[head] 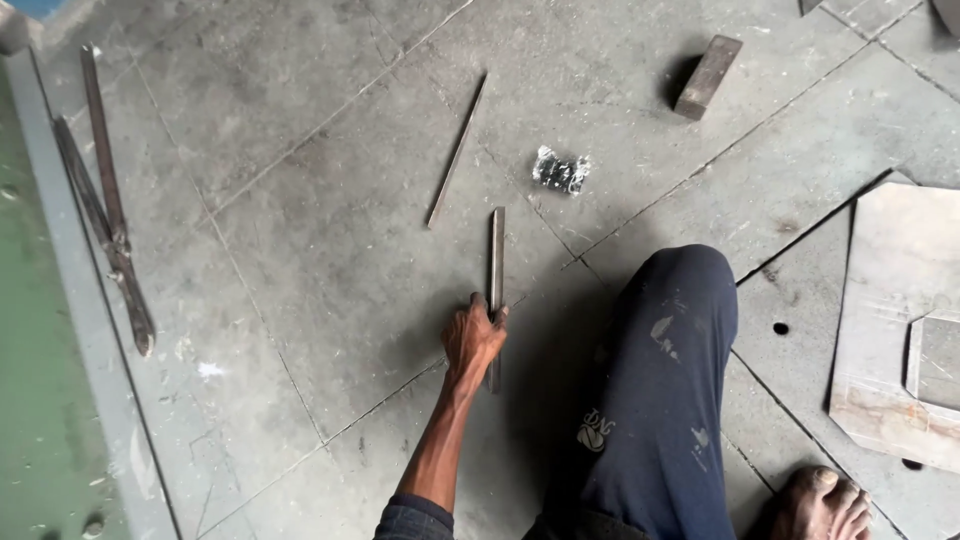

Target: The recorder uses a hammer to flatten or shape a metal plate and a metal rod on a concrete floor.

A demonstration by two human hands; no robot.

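The bar [496, 290] under the left hand [472, 338] looked like dull grey metal. The floor [330, 200] was matt, scuffed stone tile. The wrapper [560, 170] shone like crinkled foil. The trousers [655, 400] were paint-flecked dark cloth.

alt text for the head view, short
A person's left hand grips a flat metal bar lying on a grey tiled floor, beside their bent knee. A thin rod, long tongs and a metal block lie nearby.

A flat, narrow grey metal bar [496, 290] lies lengthwise on the tiled floor, pointing away.
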